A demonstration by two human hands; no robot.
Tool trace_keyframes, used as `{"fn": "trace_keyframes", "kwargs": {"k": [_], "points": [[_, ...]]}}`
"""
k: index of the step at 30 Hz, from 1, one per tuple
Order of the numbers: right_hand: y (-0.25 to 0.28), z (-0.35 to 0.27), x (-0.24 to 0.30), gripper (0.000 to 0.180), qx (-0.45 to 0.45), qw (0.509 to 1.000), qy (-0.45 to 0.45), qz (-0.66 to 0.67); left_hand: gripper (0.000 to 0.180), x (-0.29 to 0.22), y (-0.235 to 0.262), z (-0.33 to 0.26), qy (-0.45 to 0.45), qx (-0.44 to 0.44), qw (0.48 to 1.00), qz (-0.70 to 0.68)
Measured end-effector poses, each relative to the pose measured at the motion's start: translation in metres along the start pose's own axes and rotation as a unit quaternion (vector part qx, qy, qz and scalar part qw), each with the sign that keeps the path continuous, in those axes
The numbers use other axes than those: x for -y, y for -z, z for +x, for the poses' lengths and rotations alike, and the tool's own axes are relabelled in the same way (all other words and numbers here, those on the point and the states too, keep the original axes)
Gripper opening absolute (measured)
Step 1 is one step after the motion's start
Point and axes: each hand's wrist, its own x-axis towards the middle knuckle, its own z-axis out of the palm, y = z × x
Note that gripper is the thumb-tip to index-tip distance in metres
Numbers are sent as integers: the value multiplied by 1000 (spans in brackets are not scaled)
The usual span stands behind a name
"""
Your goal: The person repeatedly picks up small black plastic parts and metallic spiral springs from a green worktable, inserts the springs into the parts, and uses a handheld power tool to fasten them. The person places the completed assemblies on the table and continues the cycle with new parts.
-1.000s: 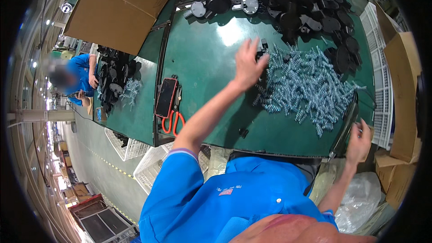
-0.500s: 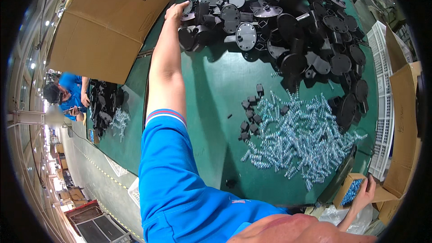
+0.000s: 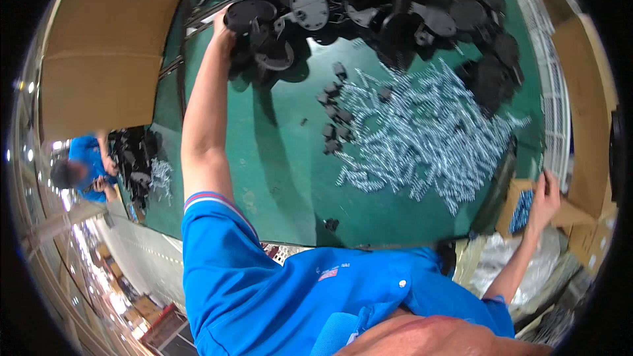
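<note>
My left hand [image 3: 223,31] reaches far left to the edge of a heap of black round-plated parts [image 3: 308,8]. Its fingers are hidden behind a dark disc-shaped part [image 3: 250,16] that it touches. At the lower right, my right hand [image 3: 546,203] is closed on the side of a small cardboard box [image 3: 504,219] holding small blue metallic pieces [image 3: 521,211]. A wide pile of silvery-blue coil springs [image 3: 422,133] lies on the green table [image 3: 264,188] between my arms. Several small black blocks [image 3: 338,115] lie at the pile's left edge.
A large cardboard box [image 3: 105,53] stands at the far left. To the right are a white plastic crate [image 3: 557,99] and an open carton [image 3: 583,118]. Clear plastic wrap [image 3: 521,264] lies below the small box. A person in blue [image 3: 86,165] works at another table on the left.
My view has shifted, so the table sits higher in the picture. Black parts by my left hand have moved nearer to me, away from the pile's back. My right hand stays at the small box.
</note>
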Motion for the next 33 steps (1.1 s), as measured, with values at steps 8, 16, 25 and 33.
{"fn": "trace_keyframes", "kwargs": {"k": [8, 16, 25, 33], "points": [[6, -25, -6, 34, 50, 987, -29, -149, 18, 15, -20, -78, 9, -2, 1000, 12], [14, -57, -11, 26, 91, 966, -13, -242, 30, 16, 17, -141, -107, -213, 963, 127], [5, -45, -35, 17, 114, 968, -6, -223, 54, -73, 22, -259, -429, -205, 835, 276], [3, -65, -69, 12, -39, 995, -7, 91, 69, -50, -35, -398, -170, 128, 974, 77]]}}
